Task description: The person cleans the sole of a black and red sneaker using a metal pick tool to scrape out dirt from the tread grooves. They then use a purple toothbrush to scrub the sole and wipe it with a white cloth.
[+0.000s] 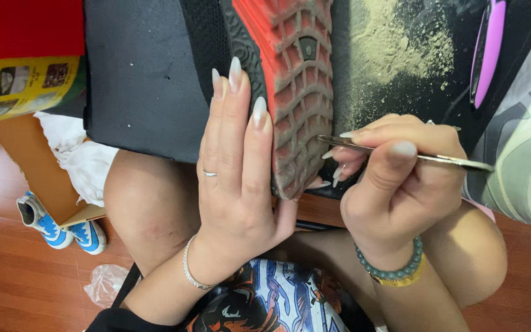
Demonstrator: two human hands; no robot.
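Far to the left of my left hand, one small blue and white shoe (62, 230) lies on the floor beside one cardboard box (38, 166). My left hand (238, 178) is open flat, fingers straight, pressed against the side of one red-soled shoe (293, 86) turned sole up on my lap. Just right of it, my right hand (394, 178) pinches one pair of metal tweezers (401, 154), tips touching the tread. Beyond my right hand sit one purple tool (488, 49) and one grey sneaker (527, 166).

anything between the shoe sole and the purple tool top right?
Head view: between the red shoe sole and the purple tool lies a patch of tan dust on the black mat; nothing else there.
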